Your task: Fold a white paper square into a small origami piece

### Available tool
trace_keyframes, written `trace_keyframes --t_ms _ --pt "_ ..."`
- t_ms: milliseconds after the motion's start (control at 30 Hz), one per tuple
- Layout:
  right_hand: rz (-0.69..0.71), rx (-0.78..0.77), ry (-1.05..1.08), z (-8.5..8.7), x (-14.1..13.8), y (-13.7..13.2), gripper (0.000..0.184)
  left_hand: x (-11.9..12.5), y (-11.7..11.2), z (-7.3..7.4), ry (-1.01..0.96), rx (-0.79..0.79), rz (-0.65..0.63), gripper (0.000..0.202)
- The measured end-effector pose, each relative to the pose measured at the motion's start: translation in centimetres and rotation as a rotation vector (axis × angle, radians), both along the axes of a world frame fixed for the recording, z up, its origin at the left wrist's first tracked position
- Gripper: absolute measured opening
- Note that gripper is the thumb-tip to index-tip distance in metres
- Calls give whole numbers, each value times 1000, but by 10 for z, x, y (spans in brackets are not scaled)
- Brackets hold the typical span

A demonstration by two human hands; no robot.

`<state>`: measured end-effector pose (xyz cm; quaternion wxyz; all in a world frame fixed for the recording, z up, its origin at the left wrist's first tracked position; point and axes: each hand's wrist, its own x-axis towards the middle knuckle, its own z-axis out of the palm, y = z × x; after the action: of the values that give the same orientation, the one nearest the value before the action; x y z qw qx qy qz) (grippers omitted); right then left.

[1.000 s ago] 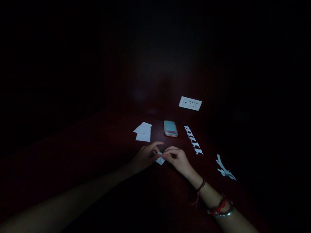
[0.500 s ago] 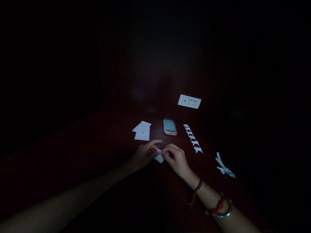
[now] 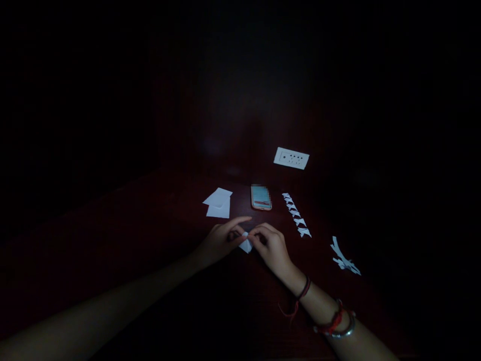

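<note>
Head view shows both hands close together at a small folded piece of white paper (image 3: 246,245), low in the middle, over the dark red table (image 3: 169,215). The right hand (image 3: 272,248) has its thumb and fingertips pinched together at the top of the paper. The left hand (image 3: 221,243) has its thumb on the paper's other side with some fingers curled in behind, so it seems to be pinching too, while its pointing finger sticks out straight. It is too dark to see each fold.

The paper looks very light and thin. It should bend easily, keep a crease and tear if pulled hard. Soft pinches near the edges or the top point would be best, because a squeeze in the middle could crush it.

Just past the hands lie flat white paper sheets (image 3: 220,203), one partly over another. Beside them is a phone with a lit screen and a pinkish case (image 3: 260,197). Next comes a slanting row of small folded white paper shapes (image 3: 294,213), then a messy pile of thin white paper strips (image 3: 346,263). Farther back is a white socket plate (image 3: 291,158).
</note>
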<state>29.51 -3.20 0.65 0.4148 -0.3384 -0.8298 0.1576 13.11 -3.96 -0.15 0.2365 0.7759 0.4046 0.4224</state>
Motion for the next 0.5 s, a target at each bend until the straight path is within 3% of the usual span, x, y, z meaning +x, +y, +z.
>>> trace_keyframes --t_ms 200,500 --pt "15 16 0 2 0 -2 12 0 0 0 -85 -64 12 30" --pt "11 53 -39 2 1 -4 13 3 -4 5 -17 -13 13 11"
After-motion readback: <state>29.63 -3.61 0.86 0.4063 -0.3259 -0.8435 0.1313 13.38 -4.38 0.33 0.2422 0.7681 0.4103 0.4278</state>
